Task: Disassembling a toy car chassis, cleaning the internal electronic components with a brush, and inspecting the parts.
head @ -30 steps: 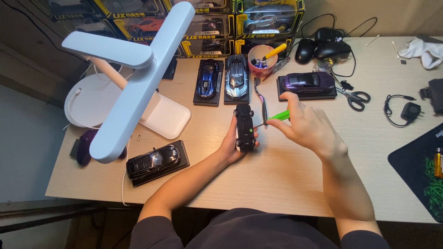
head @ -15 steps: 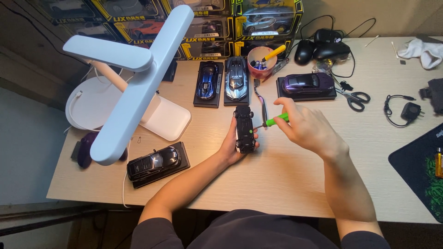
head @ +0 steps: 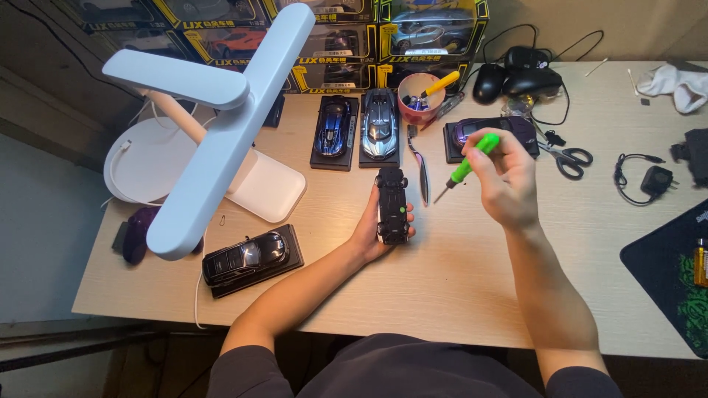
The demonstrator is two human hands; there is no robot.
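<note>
One black toy car, turned belly up and lying lengthwise at the centre of the frame. Cradled from the lower left by the left hand, grip closed around its sides, thumb over the near end. Just to the right, clear of the underside, a green-handled screwdriver, pinched in the fingertips of the right hand, its tip angled down and left toward the car without touching it. Between car and tip, flat on the table, a slim dark tool.

Judging by this, somewhere within the work on the underside screws: car steadied, driver poised in the air. Seating the tip would call for bringing it down and left onto a screw head, squarely, with the car kept from rocking and only light pressure. Screw heads too small to make out.

Further up the frame, two blue model cars on dark bases, a pink cup with a yellow-handled tool in it, and a purple model car partly behind the right hand. At lower left, a black model car on its base, beneath a white desk lamp spanning the upper left. Toward the right, scissors.
</note>
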